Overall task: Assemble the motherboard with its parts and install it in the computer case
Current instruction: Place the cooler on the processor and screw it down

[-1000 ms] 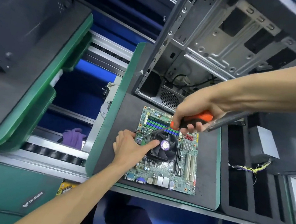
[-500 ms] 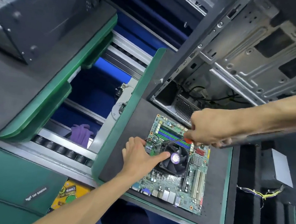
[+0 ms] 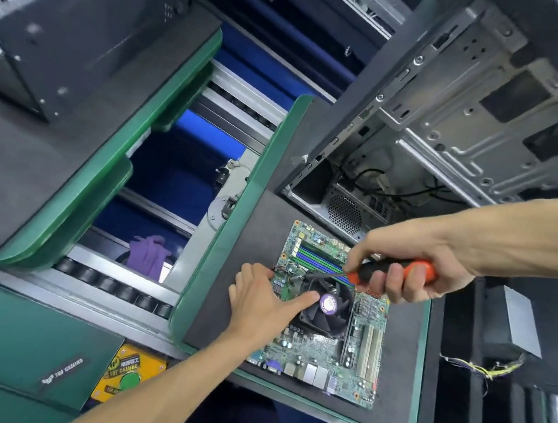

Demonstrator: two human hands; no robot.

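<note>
**Motherboard: cooler screw being driven**

Motherboard (image 3: 331,323) lies flat on the grey mat (image 3: 398,368), outside the open case (image 3: 451,133). Right hand (image 3: 413,260) grips the orange-handled screwdriver (image 3: 392,269), now shown past the fingers; tip stays at the fan (image 3: 328,302) corner. Left hand (image 3: 261,302), fingers spread, presses board and fan. Fastening continues. Readable: "TUF GAMING" label (image 3: 63,371).

bare matt metal computer case (image 3: 481,105); matt dark foam mat (image 3: 262,230); glossy plastic screwdriver handle (image 3: 399,268).

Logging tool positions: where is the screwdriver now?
In the head view, right of centre: the screwdriver is in the right hand, tip at the fan's upper-left corner on the motherboard.
</note>
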